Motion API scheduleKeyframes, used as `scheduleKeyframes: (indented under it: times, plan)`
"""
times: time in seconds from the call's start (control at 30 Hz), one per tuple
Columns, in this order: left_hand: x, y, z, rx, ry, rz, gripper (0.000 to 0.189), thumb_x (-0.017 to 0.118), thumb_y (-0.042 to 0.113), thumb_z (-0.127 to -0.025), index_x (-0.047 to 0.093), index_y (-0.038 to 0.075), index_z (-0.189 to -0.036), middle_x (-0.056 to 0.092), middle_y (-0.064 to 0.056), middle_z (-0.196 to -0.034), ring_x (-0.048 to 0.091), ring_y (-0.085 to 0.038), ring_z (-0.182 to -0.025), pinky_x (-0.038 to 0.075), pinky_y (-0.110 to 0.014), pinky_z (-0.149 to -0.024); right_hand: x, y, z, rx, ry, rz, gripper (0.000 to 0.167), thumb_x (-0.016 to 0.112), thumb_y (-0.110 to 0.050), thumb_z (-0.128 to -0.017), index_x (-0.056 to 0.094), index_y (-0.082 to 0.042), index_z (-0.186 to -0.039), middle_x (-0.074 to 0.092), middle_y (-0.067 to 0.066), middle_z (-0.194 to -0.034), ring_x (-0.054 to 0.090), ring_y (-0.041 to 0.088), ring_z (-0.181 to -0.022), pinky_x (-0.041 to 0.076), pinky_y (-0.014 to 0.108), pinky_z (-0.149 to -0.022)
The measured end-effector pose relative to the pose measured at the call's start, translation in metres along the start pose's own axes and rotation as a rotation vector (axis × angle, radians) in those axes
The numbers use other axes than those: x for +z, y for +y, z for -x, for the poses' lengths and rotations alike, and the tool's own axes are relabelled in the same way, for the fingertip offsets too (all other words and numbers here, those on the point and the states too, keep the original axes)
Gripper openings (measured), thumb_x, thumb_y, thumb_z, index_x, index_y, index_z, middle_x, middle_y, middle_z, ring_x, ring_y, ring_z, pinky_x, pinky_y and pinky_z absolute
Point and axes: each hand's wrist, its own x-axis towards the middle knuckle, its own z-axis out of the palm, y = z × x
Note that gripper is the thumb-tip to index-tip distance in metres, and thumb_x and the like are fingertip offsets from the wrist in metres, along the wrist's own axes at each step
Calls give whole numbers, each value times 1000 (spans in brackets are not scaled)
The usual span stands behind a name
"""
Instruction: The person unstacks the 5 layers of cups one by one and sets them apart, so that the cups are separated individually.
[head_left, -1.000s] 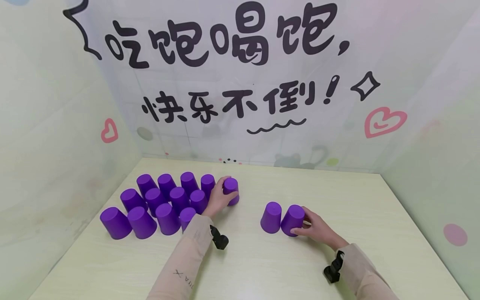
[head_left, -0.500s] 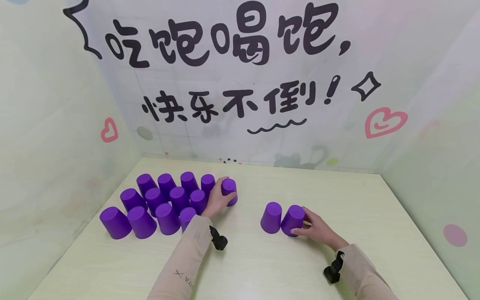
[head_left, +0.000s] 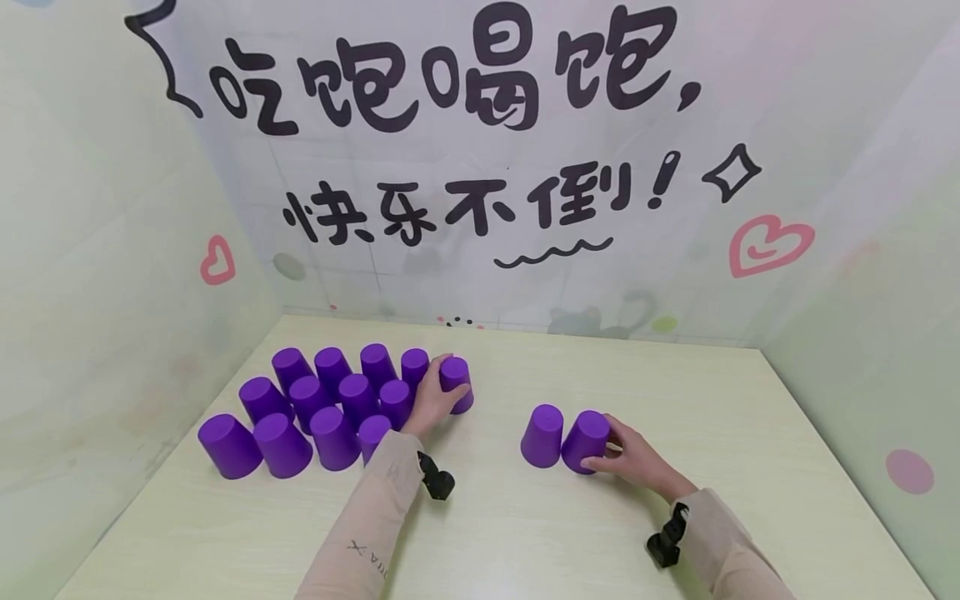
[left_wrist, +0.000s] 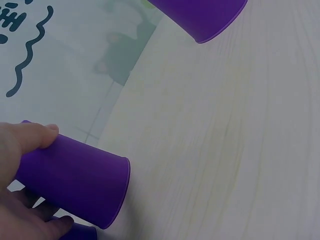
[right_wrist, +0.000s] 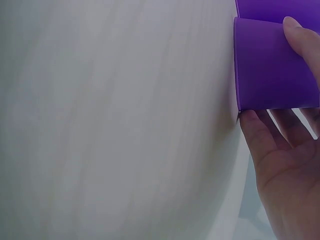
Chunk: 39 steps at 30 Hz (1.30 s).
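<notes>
In the head view my left hand [head_left: 432, 406] holds a purple cup [head_left: 456, 379] upside down at the right end of a group of like cups. Its thumb and fingers curl round the cup's sides, as the left wrist view shows with the same purple cup [left_wrist: 82, 177]. My right hand [head_left: 639, 457] grips another upturned purple cup [head_left: 583, 440] on the table, thumb on the near side. Close against that cup's left side stands a second purple cup [head_left: 542, 435]. The right wrist view has the gripped cup [right_wrist: 270, 65] between thumb and fingers.
Several upturned purple cups stand in three rows on the left of the pale wooden table [head_left: 510, 533], among them a front-corner cup [head_left: 231, 447]. My left forearm [head_left: 360, 525] partly covers one front-row cup [head_left: 374, 432]. A printed backdrop [head_left: 480, 275] encloses the table's back and sides.
My left hand and its cup have shifted slightly left, toward the grouped cups. My right hand and the two cups by it have stayed in place.
</notes>
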Motion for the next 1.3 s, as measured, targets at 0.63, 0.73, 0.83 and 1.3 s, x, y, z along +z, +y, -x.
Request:
scheduleKeyframes:
  times: [0.63,0.73,0.83,1.3]
  plan:
    - [-7,37,-1,224,-5,-66,62,66,12,-79,35,7,-133,37,-12,-134,32,-27,-124,30,-41,-100,1,0,0,6,-4,-3,54,71,-19,-75,44,-2,-118,52,17,-112,50,36,-105,46,31,-86]
    - [-6,48,2,301,-17,-69,60,65,12,-80,36,8,-133,37,-11,-134,32,-27,-124,29,-42,-101,0,0,0,3,-4,-4,54,71,-19,-75,44,-2,-118,52,17,-112,50,36,-105,46,32,-86]
    - [0,59,8,336,-48,-51,59,65,14,-80,37,10,-132,37,-9,-135,31,-25,-125,29,-43,-101,0,0,0,2,-5,-3,54,71,-19,-75,43,-2,-118,51,17,-112,49,36,-106,46,32,-86]
    - [48,72,44,403,-346,-29,49,65,24,-81,47,15,-126,47,1,-127,38,-16,-120,32,-36,-99,0,3,-1,-5,-1,2,54,71,-19,-75,44,-2,-118,52,17,-111,50,35,-104,47,30,-85]
